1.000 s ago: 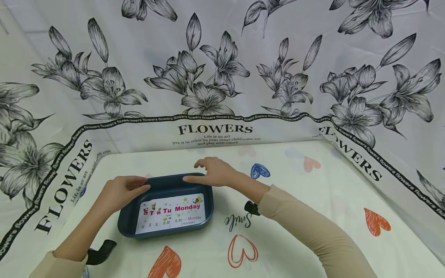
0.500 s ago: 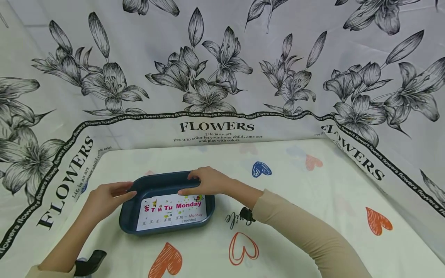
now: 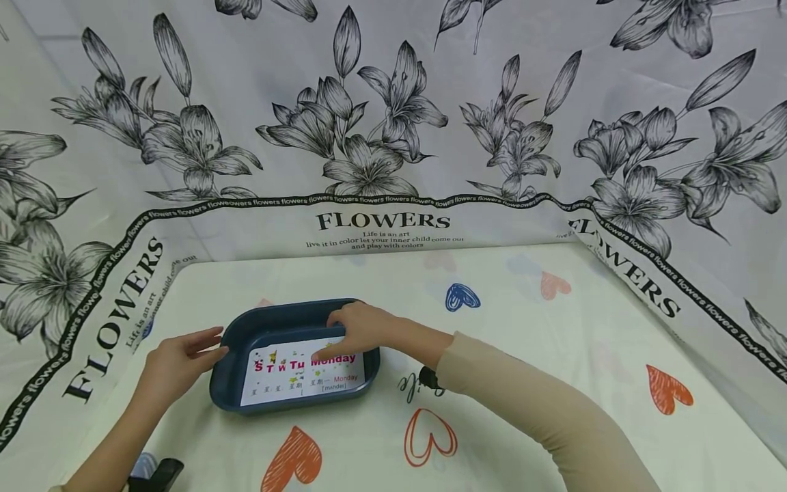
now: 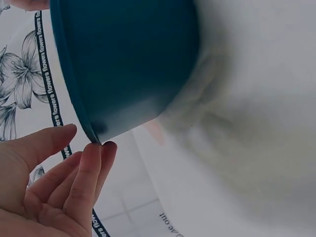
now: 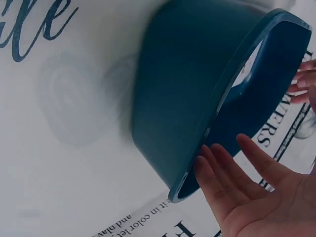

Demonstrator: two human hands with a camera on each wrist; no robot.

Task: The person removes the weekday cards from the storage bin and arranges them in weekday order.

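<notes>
A dark blue oblong tray (image 3: 283,320) with rounded corners and raised walls rests on the white cloth. On its floor lies a white printed card (image 3: 270,384), marked "S T W Tu Monday" in pink with smaller lettering below. Just off the tray's left end is my left hand (image 3: 176,364), fingers loosely bent and thumb apart; in the left wrist view its fingertips (image 4: 91,150) come right up to the rim corner. My right hand (image 3: 369,326) reaches over the right end, thumb and fingers spread, covering part of the card. The right wrist view has its fingertips (image 5: 201,168) at the rim.
Hearts are printed on the tablecloth (image 3: 522,410), among them a blue heart (image 3: 462,297) and an orange heart (image 3: 669,389). A flower-patterned cloth (image 3: 393,123) rises behind the table. A black strap piece (image 3: 161,473) sits by the left wrist.
My left hand has drawn left and nearer, off the tray's rim. My right hand has come down from the far rim to over the card. The tray has hardly shifted.
</notes>
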